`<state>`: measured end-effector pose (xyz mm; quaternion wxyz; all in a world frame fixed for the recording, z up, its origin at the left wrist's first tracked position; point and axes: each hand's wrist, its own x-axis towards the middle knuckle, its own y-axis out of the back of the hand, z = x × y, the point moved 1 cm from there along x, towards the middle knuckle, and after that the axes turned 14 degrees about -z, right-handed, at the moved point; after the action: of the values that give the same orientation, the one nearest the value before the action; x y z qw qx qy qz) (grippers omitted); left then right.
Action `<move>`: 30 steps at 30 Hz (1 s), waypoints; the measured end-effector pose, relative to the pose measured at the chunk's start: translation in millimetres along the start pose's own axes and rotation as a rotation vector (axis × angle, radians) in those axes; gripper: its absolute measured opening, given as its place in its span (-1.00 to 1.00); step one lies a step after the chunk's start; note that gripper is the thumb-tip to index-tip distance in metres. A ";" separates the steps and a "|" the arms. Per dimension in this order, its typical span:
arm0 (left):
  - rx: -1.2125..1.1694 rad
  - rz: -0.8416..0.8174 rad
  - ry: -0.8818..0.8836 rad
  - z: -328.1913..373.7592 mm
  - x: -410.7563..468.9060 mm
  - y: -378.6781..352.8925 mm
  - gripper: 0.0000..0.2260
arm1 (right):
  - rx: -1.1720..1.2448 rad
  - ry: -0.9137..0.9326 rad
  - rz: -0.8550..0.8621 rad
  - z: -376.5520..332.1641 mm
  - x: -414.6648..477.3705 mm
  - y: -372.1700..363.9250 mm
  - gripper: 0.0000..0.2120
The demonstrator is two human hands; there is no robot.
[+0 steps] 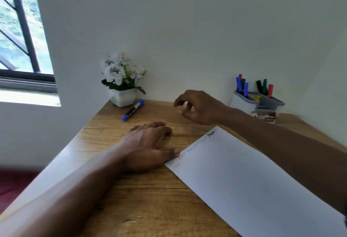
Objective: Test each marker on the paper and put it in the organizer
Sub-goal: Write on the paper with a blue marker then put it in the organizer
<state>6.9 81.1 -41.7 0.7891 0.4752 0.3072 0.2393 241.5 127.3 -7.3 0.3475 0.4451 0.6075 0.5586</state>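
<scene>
- One marker with a black barrel, a blue cap and a blue end (133,110) lies on the brown wooden table (150,208), a little left of the centre of the frame, just beside the white pot of white flowers (123,100). No hand touches it. It is the only marker outside the organizer, so I judge it is not yet tested.
- The right hand (199,107) hangs above the table near the centre of the frame, between this marker and the organizer. Its fingers are loosely curled and hold nothing; they point toward the marker, probably to reach for it.
- The left hand (150,146) lies flat on the table with relaxed fingers and grips nothing. Its thumb touches the upper left edge of the one white sheet of paper (244,180), I think to stop it from sliding.
- Along that edge there are small test scribbles in black, blue and paler colours, too faint to count.
- One grey and white plastic organizer (242,103) stands at the right, against the wall. It holds seven markers upright: four in the left compartment, three in the right.
</scene>
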 end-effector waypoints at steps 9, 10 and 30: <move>0.020 0.036 -0.012 -3.3 5.4 -2.1 -0.33 | -0.580 0.152 -0.160 -58.6 101.4 -11.9 -0.42; 0.021 0.039 -0.015 -4.3 6.1 -2.4 -0.33 | -0.605 0.154 -0.182 -58.7 107.8 -15.0 -0.41; -0.101 0.231 -0.132 -5.4 1.4 -2.6 -0.34 | 0.136 -0.054 0.528 -41.8 -40.0 33.1 -0.84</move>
<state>4.3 84.2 -46.3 0.7975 0.4819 0.1856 0.3120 222.5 74.0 28.0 0.1753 0.6252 0.4969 0.5758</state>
